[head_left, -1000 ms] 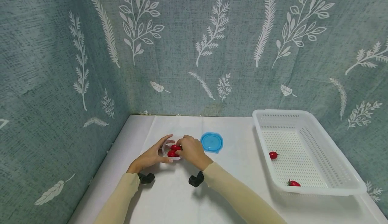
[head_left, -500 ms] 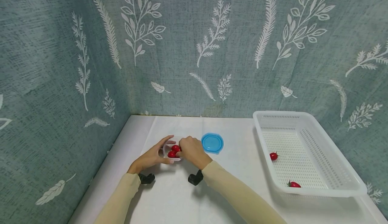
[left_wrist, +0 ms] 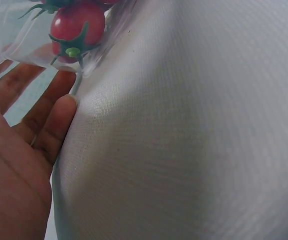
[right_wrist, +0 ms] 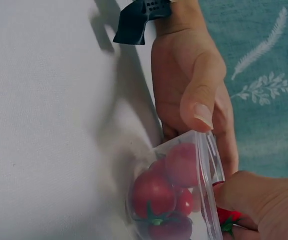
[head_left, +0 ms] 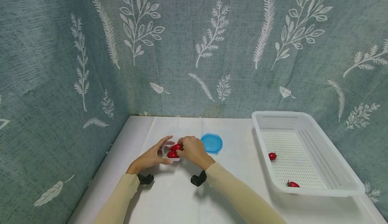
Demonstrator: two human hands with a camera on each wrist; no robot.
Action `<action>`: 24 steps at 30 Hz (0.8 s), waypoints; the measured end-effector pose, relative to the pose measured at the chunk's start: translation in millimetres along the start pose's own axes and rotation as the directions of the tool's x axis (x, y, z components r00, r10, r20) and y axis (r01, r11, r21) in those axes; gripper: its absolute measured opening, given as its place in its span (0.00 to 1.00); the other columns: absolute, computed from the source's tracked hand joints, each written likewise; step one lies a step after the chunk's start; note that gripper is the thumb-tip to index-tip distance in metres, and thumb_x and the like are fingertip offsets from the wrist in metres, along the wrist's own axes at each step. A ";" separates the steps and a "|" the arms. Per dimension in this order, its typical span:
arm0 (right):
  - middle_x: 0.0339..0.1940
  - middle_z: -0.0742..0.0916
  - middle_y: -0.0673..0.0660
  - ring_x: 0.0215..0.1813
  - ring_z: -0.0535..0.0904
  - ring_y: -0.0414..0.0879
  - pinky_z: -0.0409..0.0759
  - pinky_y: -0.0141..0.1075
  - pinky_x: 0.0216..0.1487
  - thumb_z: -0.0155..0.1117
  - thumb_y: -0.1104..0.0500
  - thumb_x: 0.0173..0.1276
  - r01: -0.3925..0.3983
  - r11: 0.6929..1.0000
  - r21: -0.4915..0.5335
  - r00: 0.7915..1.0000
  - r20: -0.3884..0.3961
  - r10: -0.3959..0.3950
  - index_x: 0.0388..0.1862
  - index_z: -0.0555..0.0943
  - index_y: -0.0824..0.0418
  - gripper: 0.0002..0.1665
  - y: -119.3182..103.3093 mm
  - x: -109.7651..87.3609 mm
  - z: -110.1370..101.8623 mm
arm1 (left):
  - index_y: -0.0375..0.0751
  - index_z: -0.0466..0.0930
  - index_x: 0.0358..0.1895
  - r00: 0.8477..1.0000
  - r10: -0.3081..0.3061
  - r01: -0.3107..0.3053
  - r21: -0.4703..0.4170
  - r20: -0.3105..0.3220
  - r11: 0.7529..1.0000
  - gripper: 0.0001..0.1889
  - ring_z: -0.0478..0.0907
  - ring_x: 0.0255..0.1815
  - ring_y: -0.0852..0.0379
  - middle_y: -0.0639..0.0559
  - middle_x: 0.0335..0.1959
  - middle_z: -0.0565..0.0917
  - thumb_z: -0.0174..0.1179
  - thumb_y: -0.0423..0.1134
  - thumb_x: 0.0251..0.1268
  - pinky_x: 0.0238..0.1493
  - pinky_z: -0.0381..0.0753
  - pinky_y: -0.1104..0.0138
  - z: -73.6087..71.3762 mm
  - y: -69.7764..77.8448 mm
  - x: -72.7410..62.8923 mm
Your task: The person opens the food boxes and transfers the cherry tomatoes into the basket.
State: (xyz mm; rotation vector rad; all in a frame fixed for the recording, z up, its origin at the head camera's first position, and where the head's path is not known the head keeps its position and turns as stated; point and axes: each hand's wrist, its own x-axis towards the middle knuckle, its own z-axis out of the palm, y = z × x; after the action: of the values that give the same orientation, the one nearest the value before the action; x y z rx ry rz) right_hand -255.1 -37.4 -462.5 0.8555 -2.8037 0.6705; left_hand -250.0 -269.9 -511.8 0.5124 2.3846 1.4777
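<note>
My left hand (head_left: 148,157) grips a small clear plastic container (right_wrist: 202,170) from its left side, thumb at the near edge and fingers round the far side. Inside it are several red tomatoes (right_wrist: 153,192), visible through the wall, with green calyxes. With thumb and fingers, my right hand (head_left: 195,152) pinches a cherry tomato (right_wrist: 227,215) at the container's mouth. Part of that tomato is hidden behind the fingers. In the left wrist view, another tomato (left_wrist: 79,25) shows against the clear wall, above my left fingers (left_wrist: 54,120).
Just right of my right hand lies a blue lid (head_left: 212,144) on the white-covered table (head_left: 169,197). A large white perforated basket (head_left: 318,192) stands at the right, holding one tomato (head_left: 272,156) by its left wall and another (head_left: 293,184) near its front. Patterned cloth (head_left: 194,49) hangs behind.
My right hand has shifted slightly and its tomato now shows more at the container's mouth, tilted differently. The left hand keeps its grip on the container. Lid and basket stay put.
</note>
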 end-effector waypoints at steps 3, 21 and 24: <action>0.32 0.89 0.47 0.30 0.79 0.36 0.76 0.27 0.28 0.76 0.51 0.65 -0.004 1.000 0.024 1.000 -0.005 0.005 0.45 0.91 0.56 0.14 2.0 -1.0 -1.8 | 0.57 0.50 0.84 1.000 0.007 -0.007 0.007 -0.001 1.000 0.54 0.64 0.67 0.47 0.51 0.77 0.67 0.77 0.48 0.58 0.58 0.67 0.53 -0.1 0.7 -0.6; 0.35 0.89 0.48 0.36 0.82 0.42 0.75 0.30 0.29 0.74 0.53 0.66 -0.016 0.990 0.143 0.999 -0.037 0.021 0.46 0.89 0.56 0.13 16.6 -11.3 -22.1 | 0.56 0.50 0.84 1.000 0.013 -0.013 0.000 0.002 1.000 0.55 0.63 0.71 0.46 0.51 0.77 0.66 0.77 0.47 0.57 0.60 0.65 0.51 -0.5 0.3 0.4; 0.36 0.89 0.48 0.36 0.83 0.43 0.76 0.31 0.30 0.73 0.53 0.67 -0.018 0.988 0.156 0.999 -0.041 0.025 0.46 0.89 0.57 0.12 20.1 -13.6 -27.7 | 0.56 0.50 0.84 1.000 0.015 -0.015 -0.001 0.002 1.000 0.55 0.62 0.73 0.46 0.51 0.77 0.66 0.78 0.47 0.57 0.61 0.65 0.51 -0.2 0.4 0.5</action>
State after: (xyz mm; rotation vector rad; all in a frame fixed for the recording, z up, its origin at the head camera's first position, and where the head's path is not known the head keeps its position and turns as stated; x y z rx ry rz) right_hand -255.1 -3.2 -448.8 0.8260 -2.7546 0.9105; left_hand -250.5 -269.7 -511.4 0.5328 2.3835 1.4839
